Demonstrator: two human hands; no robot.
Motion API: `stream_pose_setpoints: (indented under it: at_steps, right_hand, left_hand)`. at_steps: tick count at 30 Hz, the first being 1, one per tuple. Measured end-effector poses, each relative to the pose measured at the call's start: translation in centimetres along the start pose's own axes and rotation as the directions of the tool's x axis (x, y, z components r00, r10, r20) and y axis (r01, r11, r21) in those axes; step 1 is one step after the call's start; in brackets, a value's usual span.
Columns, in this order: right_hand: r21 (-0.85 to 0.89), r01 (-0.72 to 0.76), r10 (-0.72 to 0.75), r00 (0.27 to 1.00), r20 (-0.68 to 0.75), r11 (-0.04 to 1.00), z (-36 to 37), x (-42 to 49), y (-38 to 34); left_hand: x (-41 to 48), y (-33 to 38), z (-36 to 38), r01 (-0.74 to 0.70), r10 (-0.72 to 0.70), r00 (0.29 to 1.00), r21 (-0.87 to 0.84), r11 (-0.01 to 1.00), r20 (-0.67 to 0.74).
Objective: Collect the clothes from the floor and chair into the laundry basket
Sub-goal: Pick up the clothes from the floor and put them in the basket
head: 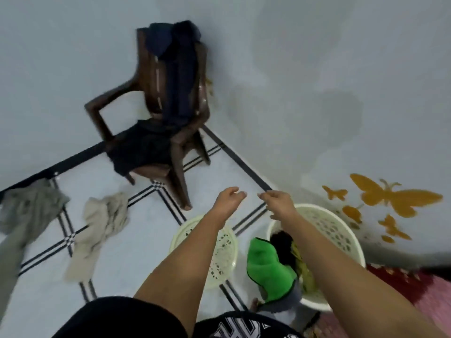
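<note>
While the laundry basket [341,230] already holds a few pieces, a green garment [266,267] hangs over its near rim, half in and half out, and looks likely to slide onto the floor [127,259] if the basket is nudged or more is dropped on top. Beside it lies a second pale round piece [224,250], perhaps the lid; a foot could catch it on the way to the chair. Both hands are empty, raised in front of the body with fingers loosely curled and parted: the left hand [229,198] and the right hand [278,201] sit near each other, gripping nothing. Most clothes are not yet gathered. A beige garment [102,220] and a grey-green garment [26,211] sprawl on the tiles to the left, easy to step on or slip over. On the brown chair [170,93], dark clothes [178,76] drape the backrest and seat; tugging one could drag the others down or tip the light chair.
</note>
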State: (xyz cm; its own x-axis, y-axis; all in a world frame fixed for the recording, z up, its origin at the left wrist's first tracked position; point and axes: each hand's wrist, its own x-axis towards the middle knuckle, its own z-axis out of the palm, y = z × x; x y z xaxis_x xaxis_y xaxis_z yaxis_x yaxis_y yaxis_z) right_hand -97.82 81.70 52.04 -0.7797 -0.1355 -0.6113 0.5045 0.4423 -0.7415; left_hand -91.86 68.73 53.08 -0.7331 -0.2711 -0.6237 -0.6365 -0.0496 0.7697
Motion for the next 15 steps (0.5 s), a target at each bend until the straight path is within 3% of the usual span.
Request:
stream_pose_setpoints:
  at_steps: [7,8,15]
  right_hand:
    - [-0.119,0.201,-0.161,0.946,0.281,0.972,19.1,-2.5,-6.7]
    - [-0.136,0.237,-0.180,0.924,0.338,0.962,24.4,-3.8,-7.7]
    - [-0.166,0.286,-0.164,0.841,0.516,0.944,44.1,-9.2,-10.7]
  left_hand:
    - [-4.5,-4.4,-19.4,-0.025,-0.055,0.945,-0.237,0.971,-0.322]
    - [-5.5,-6.4,-24.2,-0.045,-0.065,0.923,-0.275,0.960,-0.380]
    - [-10.6,-12.4,-42.1,-0.103,-0.162,0.793,-0.391,0.915,-0.588]
